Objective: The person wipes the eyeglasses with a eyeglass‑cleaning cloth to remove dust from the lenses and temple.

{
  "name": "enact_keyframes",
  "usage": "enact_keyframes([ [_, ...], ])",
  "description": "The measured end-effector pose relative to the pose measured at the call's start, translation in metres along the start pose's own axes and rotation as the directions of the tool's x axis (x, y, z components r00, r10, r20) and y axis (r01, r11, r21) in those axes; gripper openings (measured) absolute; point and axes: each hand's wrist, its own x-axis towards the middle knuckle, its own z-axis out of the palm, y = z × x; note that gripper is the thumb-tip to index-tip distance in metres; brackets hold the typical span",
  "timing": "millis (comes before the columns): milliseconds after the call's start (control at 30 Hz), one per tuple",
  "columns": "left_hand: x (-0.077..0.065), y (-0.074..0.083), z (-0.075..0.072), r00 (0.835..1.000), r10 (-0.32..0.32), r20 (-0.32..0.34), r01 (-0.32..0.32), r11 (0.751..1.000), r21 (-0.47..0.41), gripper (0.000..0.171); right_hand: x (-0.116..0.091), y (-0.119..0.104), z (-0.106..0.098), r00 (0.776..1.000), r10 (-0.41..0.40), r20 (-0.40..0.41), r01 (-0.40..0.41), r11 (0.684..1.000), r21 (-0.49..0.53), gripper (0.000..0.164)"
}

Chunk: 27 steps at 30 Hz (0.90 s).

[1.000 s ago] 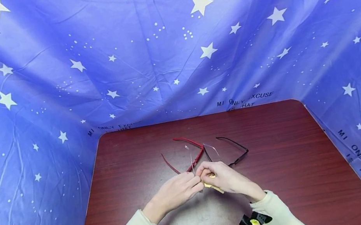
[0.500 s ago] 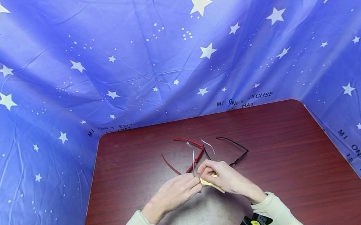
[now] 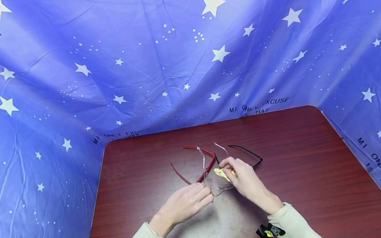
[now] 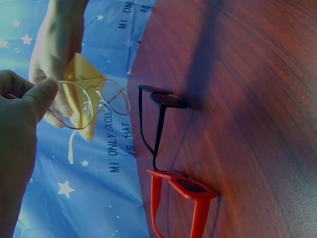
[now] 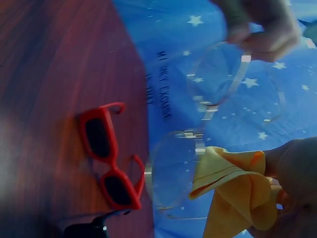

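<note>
- A second ago both hands met over the thin wire-rimmed glasses (image 3: 211, 174); now the right hand (image 3: 245, 177) has slid out and away from the left hand (image 3: 188, 202), taking the yellow cloth (image 3: 222, 173) along the far lens.
- To me that reads as the wipe passing from 1 lens to the other.
- The left hand pinches the near rim; the right pinches the cloth, folded over the lens edge (image 5: 198, 173).
- The glasses sit lifted between the 2 hands, off the table (image 3: 314, 166).
- Just beyond the hands lie red sunglasses (image 3: 197, 163) and black glasses (image 3: 248, 155), both unfolded.
- No containers are in sight.
</note>
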Motion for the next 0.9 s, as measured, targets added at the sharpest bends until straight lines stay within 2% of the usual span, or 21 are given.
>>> enact_keyframes([
  [233,0.0,-0.002,-0.003,1.0,0.017,-0.026,-0.017,1.0,0.014,0.013,-0.006,0.004,0.011,0.998,-0.056,0.026,0.058,0.993,-0.099,0.014],
  [400,-0.002,-0.002,-0.003,0.999,0.022,-0.041,-0.02,0.999,0.032,0.015,-0.008,0.004,0.013,0.996,-0.041,0.079,0.05,0.992,-0.118,0.013],
  [567,-0.003,-0.001,-0.003,0.999,0.012,-0.043,-0.01,0.999,0.047,0.015,-0.009,0.003,0.012,0.989,-0.02,0.148,0.034,0.995,-0.092,0.015],
  [733,-0.003,0.001,-0.001,0.999,-0.013,-0.04,0.015,0.999,0.05,0.018,-0.008,-0.002,0.006,0.976,-0.023,0.217,0.026,1.0,-0.015,0.018],
  [900,-0.002,0.001,-0.001,0.999,-0.027,-0.039,0.028,0.999,0.043,0.017,-0.007,-0.006,0.002,0.971,-0.019,0.239,0.011,0.999,0.037,0.019],
])
